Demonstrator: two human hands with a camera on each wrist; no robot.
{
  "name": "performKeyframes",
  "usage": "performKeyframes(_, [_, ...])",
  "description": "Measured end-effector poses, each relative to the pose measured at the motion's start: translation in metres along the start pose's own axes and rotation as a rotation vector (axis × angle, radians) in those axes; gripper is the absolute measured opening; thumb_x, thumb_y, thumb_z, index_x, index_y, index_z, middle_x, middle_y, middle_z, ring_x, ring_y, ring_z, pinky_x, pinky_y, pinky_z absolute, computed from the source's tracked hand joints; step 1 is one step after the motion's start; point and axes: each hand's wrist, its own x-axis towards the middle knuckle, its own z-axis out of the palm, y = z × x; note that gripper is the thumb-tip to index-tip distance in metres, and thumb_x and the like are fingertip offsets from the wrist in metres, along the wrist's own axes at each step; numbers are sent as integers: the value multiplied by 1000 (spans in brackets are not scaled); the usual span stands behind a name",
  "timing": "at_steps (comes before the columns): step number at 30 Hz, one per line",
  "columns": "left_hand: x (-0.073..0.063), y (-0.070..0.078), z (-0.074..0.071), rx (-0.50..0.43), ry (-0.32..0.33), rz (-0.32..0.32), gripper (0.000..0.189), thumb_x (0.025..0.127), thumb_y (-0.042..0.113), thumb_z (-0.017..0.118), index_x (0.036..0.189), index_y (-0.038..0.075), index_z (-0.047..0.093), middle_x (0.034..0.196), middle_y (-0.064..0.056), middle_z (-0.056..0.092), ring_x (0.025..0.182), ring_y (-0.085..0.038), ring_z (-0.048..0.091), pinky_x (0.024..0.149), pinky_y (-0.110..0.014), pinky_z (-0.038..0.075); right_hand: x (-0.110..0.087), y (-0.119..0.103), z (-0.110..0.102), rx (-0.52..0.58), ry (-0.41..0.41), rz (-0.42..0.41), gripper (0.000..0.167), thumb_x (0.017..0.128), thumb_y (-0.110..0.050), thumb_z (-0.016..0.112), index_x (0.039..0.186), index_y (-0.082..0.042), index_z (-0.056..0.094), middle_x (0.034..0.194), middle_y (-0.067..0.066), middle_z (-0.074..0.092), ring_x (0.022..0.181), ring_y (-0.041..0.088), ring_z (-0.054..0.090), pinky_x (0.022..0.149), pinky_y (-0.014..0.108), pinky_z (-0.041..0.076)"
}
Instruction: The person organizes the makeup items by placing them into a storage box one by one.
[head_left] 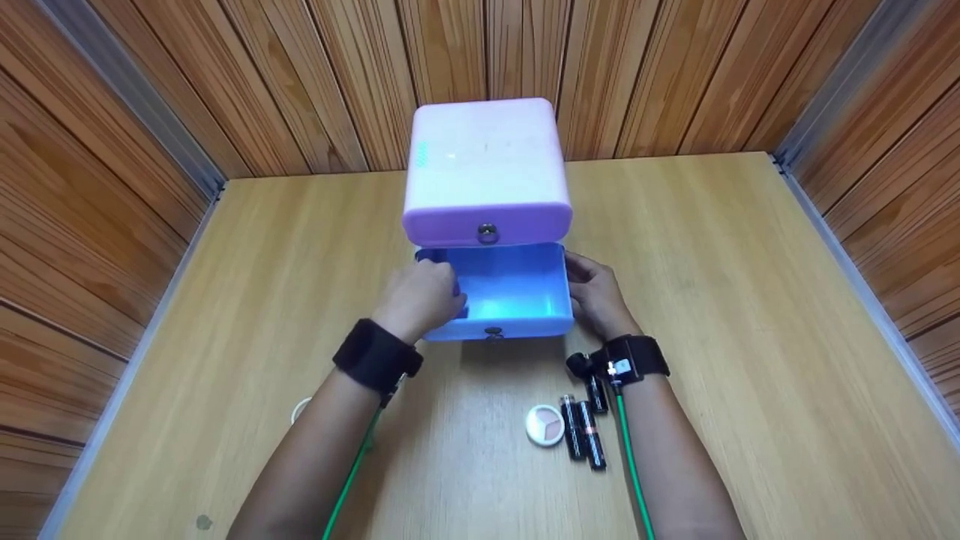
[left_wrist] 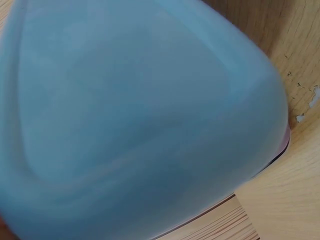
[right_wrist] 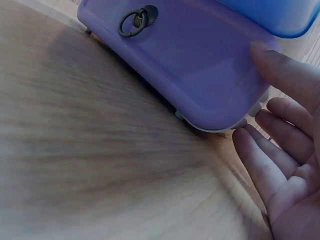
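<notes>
A small pink-and-purple drawer box (head_left: 487,169) stands on the table, its blue drawer (head_left: 517,281) pulled out towards me. My left hand (head_left: 426,294) reaches over the drawer's left wall with bent fingers. Dark patches show beside it, and whether it holds anything is hidden. The left wrist view is filled by the blue drawer front (left_wrist: 125,115). At the box's right side is my right hand (right_wrist: 290,145), fingers loosely extended. Its thumb touches the corner of the lower purple drawer front (right_wrist: 200,65), which has a ring pull (right_wrist: 134,22).
Near my right wrist lie black tubes (head_left: 572,427) and a round white-rimmed compact (head_left: 544,426) with a three-part face. A white round rim (head_left: 300,409) peeks out beside my left forearm. Wood-panelled walls (head_left: 487,52) enclose the table (head_left: 697,300).
</notes>
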Motion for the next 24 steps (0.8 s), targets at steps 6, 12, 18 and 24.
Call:
performKeyframes(6, [0, -1, -1, -23, 37, 20, 40, 90, 23, 62, 55, 16, 45, 49, 6, 34, 43, -10, 36, 41, -27, 27, 0, -2, 1, 27, 2, -5, 58, 84, 9, 65, 139, 4, 48, 136, 21, 53, 125, 29, 51, 102, 34, 41])
performKeyframes(12, [-4, -1, -2, -45, 183, 102, 32, 86, 13, 62, 58, 14, 47, 51, 7, 37, 46, -11, 40, 41, -29, 28, -1, -3, -1, 1, 5, 14, 58, 84, 9, 63, 140, 2, 48, 138, 18, 52, 126, 27, 50, 104, 34, 40])
performKeyframes(18, [-19, -6, -7, -94, 410, 213, 19, 88, 13, 63, 69, 9, 61, 55, 5, 43, 48, -11, 40, 43, -28, 30, -1, -2, -2, -23, 16, 15, 58, 84, 9, 64, 140, 2, 49, 138, 18, 52, 125, 28, 51, 104, 34, 40])
performKeyframes(24, [-42, -16, -19, -125, 596, 267, 14, 91, 19, 66, 90, 8, 75, 69, 2, 65, 54, -10, 54, 46, -28, 42, -1, -1, 1, -5, 8, 3, 58, 84, 9, 65, 139, 2, 49, 137, 19, 53, 124, 28, 52, 103, 34, 41])
